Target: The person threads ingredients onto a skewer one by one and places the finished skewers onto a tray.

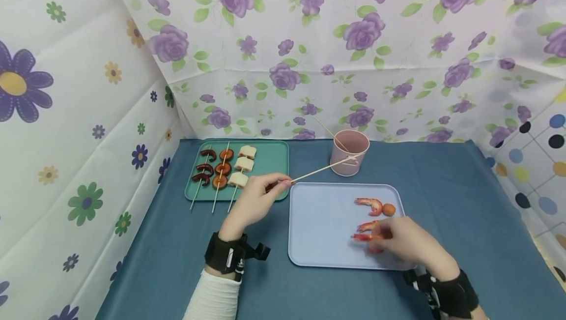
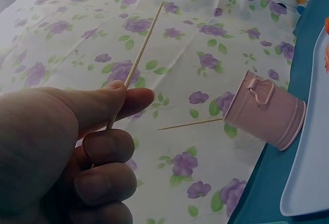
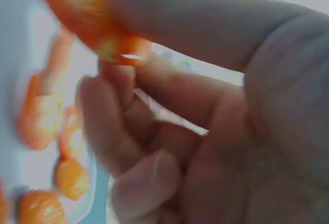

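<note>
My left hand (image 1: 256,199) pinches a bare wooden skewer (image 1: 318,171) between thumb and forefinger. It points up and to the right, its tip overlapping the pink cup (image 1: 347,168) in the head view. In the left wrist view, the skewer (image 2: 144,47) rises from the fingertips with the other fingers curled below. My right hand (image 1: 411,241) is over the right side of the light blue tray (image 1: 323,226). Its thumb and fingers pinch an orange-red shrimp (image 3: 82,21). More shrimp (image 1: 373,204) and an orange ball (image 1: 389,209) lie on the tray, partly hidden by this hand.
A green tray (image 1: 271,162) at the back left bears three loaded skewers: dark red curled pieces (image 1: 205,168), round brown slices (image 1: 223,168) and white pieces (image 1: 244,163). Another bare skewer (image 1: 325,127) leans in the cup. Flowered cloth (image 1: 283,54) rises behind the blue table (image 1: 442,177).
</note>
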The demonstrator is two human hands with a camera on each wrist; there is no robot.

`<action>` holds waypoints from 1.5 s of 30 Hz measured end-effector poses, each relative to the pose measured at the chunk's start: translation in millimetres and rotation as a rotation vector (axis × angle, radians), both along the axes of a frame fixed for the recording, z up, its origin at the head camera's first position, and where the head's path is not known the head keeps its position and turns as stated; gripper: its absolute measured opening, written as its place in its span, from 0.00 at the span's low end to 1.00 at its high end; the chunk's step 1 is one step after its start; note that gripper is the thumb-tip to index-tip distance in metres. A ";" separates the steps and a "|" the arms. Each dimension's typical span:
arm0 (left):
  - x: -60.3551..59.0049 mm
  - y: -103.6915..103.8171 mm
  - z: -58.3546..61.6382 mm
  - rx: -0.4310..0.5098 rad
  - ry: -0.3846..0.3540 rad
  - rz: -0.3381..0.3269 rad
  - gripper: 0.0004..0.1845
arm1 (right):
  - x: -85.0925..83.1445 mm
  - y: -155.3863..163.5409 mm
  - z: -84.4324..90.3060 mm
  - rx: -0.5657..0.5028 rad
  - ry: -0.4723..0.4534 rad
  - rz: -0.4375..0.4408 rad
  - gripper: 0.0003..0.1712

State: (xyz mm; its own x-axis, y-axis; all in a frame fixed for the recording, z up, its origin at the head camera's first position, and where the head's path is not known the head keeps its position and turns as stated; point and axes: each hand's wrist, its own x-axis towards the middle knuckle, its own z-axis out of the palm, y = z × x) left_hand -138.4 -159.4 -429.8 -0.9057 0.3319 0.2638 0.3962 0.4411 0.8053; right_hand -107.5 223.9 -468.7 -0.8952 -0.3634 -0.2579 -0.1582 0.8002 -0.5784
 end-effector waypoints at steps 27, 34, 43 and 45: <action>11.4 -4.6 4.5 -0.057 -0.011 -0.015 0.12 | -29.8 -49.0 41.0 -1.554 -0.257 -0.524 0.15; 11.0 -0.8 4.3 -0.055 -0.003 0.003 0.12 | -27.7 -47.4 41.1 -1.622 -0.292 -0.470 0.16; 8.4 1.7 5.6 -0.074 -0.005 0.005 0.12 | -30.1 -50.0 41.6 -1.635 -0.274 -0.457 0.17; 8.1 1.9 6.5 -0.073 -0.004 0.004 0.12 | -30.9 -50.2 41.9 -1.641 -0.268 -0.463 0.17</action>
